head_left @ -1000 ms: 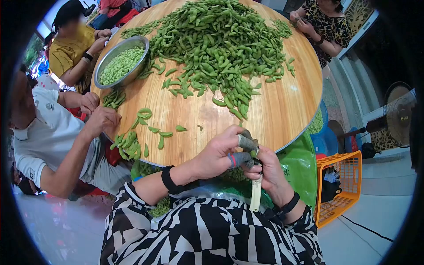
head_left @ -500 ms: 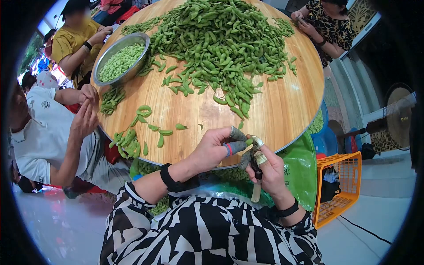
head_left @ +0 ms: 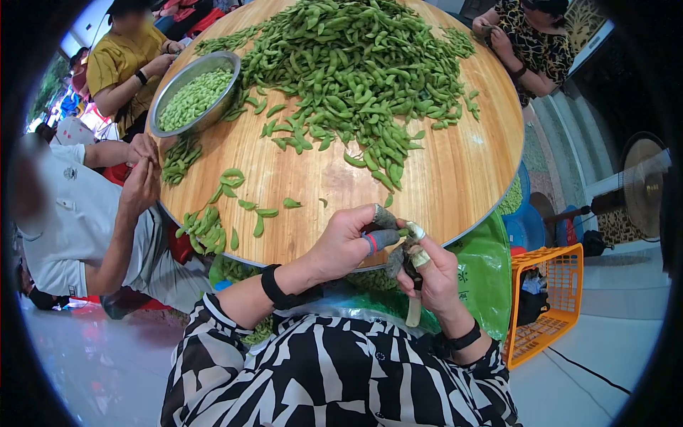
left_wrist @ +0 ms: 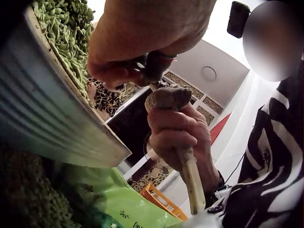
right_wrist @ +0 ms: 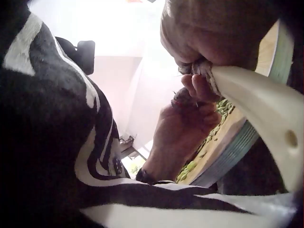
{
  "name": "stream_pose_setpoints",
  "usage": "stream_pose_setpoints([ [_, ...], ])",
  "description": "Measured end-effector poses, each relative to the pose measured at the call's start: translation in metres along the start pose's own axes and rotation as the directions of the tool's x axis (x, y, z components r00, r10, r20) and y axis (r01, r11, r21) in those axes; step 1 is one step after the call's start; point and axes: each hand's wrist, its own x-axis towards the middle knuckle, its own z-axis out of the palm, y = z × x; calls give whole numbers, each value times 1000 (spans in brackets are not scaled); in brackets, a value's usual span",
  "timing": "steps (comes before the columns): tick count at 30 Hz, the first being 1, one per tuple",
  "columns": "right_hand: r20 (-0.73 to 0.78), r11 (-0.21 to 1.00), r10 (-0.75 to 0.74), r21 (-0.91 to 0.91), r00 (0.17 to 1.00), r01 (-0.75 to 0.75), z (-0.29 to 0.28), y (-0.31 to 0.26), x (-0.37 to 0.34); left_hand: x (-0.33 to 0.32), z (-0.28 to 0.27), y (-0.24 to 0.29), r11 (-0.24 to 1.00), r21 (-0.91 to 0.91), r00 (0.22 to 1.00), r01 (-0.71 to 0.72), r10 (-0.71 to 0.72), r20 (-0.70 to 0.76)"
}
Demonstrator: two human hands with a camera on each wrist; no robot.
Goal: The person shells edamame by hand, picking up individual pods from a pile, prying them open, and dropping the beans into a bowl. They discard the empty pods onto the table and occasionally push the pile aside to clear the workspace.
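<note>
My left hand, its thumb and forefinger in grey finger covers, pinches a small green soybean pod at the table's near edge. Only a bit of the pod shows between the fingertips of both hands. Curled fingers of my right hand grip a tool by its cream handle, which points down toward my body. In the right wrist view that handle has a hole near its end; the tool's working end is hidden in the hand. Pale wraps cover the right thumb and forefinger.
A large heap of soybean pods covers the far part of the round wooden table. A steel bowl of shelled beans stands at left. Other people sit around the table. An orange crate stands at right beside green plastic sheeting.
My hands, bunched together a second ago, have drawn slightly apart, and the right thumb and forefinger now reach upward to the pod. The left neighbour's hands have lifted off the table edge.
</note>
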Motion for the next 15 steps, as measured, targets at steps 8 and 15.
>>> stream_pose_setpoints([
  [8, 4, 999, 18, 35, 1000, -19, -6, -1, 1, 4, -9, 0, 948, -274, 983, 164, -136, 120],
  [15, 42, 896, 241, 375, 970, -239, -17, 4, 2, 2, 0, -5, 1000, 11, 994, 17, -18, 105],
])
